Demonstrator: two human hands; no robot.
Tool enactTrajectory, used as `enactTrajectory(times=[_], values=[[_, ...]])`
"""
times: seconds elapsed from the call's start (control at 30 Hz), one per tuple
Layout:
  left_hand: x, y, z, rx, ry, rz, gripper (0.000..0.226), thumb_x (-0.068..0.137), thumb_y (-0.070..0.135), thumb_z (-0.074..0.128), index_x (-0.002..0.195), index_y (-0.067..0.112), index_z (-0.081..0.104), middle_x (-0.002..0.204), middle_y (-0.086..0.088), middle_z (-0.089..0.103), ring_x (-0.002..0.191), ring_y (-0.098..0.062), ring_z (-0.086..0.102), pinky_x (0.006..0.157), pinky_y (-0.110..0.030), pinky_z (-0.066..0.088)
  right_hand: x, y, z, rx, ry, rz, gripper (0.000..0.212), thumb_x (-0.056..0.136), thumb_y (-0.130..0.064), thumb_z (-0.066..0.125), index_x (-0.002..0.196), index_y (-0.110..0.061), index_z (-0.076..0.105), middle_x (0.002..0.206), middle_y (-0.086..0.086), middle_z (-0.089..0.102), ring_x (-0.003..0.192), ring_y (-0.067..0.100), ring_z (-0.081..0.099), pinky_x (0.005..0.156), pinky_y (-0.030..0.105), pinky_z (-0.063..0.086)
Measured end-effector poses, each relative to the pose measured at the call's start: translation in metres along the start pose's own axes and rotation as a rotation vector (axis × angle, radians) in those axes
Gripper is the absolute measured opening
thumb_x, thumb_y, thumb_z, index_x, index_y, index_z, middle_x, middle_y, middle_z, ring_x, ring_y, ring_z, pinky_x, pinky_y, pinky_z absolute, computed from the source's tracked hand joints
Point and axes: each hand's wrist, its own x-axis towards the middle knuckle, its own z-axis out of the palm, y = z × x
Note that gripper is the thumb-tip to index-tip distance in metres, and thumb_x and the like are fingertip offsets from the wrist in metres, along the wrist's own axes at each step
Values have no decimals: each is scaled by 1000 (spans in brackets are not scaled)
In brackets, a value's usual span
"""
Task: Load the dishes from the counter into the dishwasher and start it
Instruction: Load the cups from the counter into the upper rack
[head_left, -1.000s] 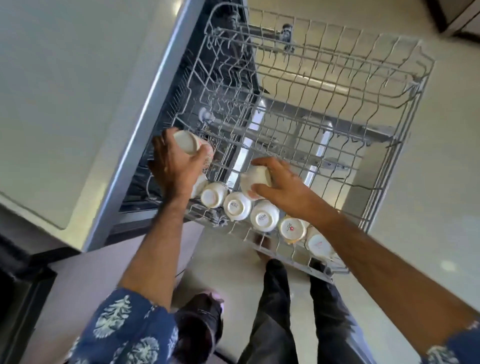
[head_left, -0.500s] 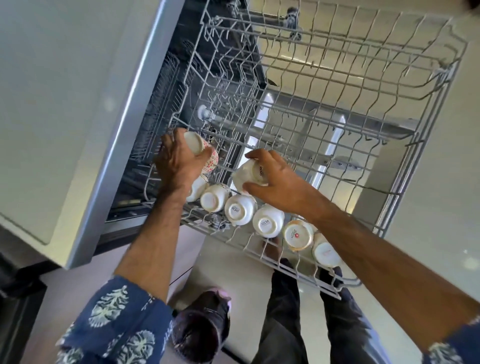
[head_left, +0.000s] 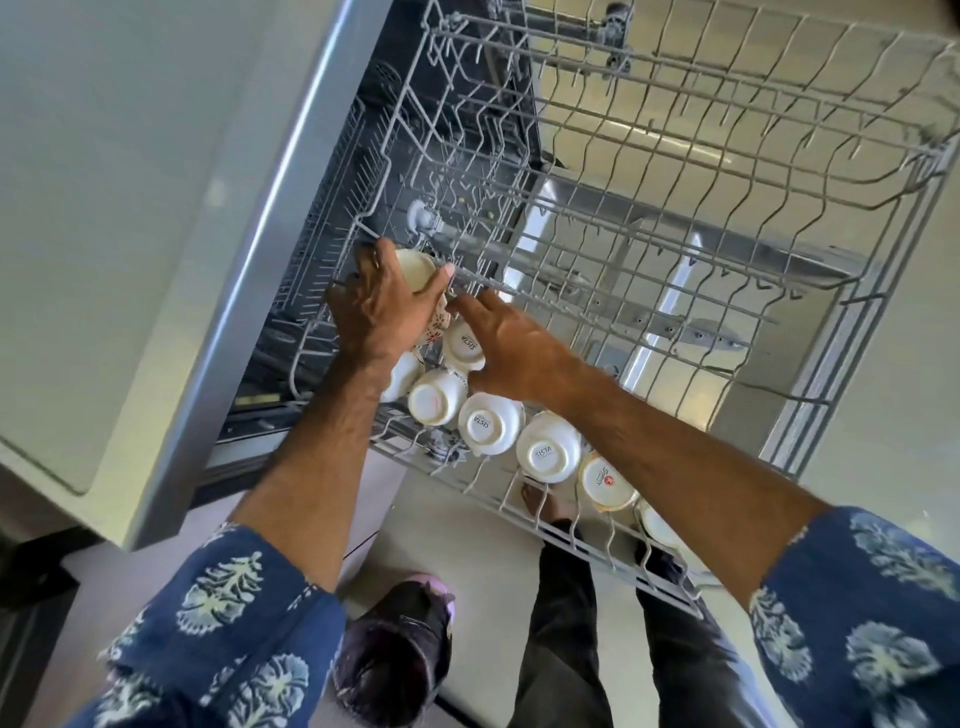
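The grey wire upper rack (head_left: 857, 270) of the dishwasher is pulled out in front of me. Several white cups stand upside down in a row along its near left side, one of them marked cup (head_left: 487, 423). My left hand (head_left: 379, 312) grips a patterned cup (head_left: 415, 270) held upside down above the rack's left end. My right hand (head_left: 511, 348) holds a white cup (head_left: 461, 347) with its base up, right next to the left hand and just behind the row.
A pale countertop (head_left: 130, 208) with a metal edge lies to the left. Through the rack's bars I see the lowered dishwasher door (head_left: 649, 244). Below are my dark trousers, my feet and the pale floor (head_left: 467, 545).
My right hand has carried its white cup leftward, close to my left hand. The left hand still holds the patterned cup in about the same spot. The view has shifted closer.
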Motion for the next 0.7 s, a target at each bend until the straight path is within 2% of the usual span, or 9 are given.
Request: enactTrajectory(times=[0.13,0.3,0.43,0.53,0.63,0.7], values=[[0,-1,1,75,50,36,81,87,81,32,136,17,40,139,-14,49,124,-34,50,103,-51,36,5,8,0,-26,-15,13,90,77,-11,79,150,-11,26,140,10,45,118,26,53,80,23,42],[-4,0,3,122,62,91,77,93,74,31,145,18,36,146,-13,44,129,-33,46,106,-51,36,10,14,2,-74,-69,27,81,82,-3,73,150,-15,29,139,10,44,111,26,58,74,24,48],[-7,1,1,140,72,160,71,95,67,38,148,19,35,150,-10,40,130,-32,45,104,-49,36,11,22,-5,-64,-104,65,83,85,-6,74,153,-23,29,149,11,39,115,28,60,88,30,52],[-11,2,-1,145,78,188,69,96,62,43,150,21,33,157,-7,32,137,-29,39,109,-51,33,9,23,-6,-114,-102,72,87,87,-10,73,156,-24,23,151,13,34,116,29,61,93,39,55],[-20,5,-2,131,94,229,65,97,57,46,150,21,34,160,-7,30,141,-29,36,112,-54,31,6,26,-3,-130,-101,63,95,85,-16,76,158,-19,15,153,13,33,119,29,58,95,35,51],[-28,6,-1,124,98,262,64,97,54,47,150,20,35,160,-6,30,141,-27,36,112,-54,31,4,28,-3,-62,-79,67,91,86,-23,76,157,-17,19,153,12,35,123,29,54,96,34,46]])
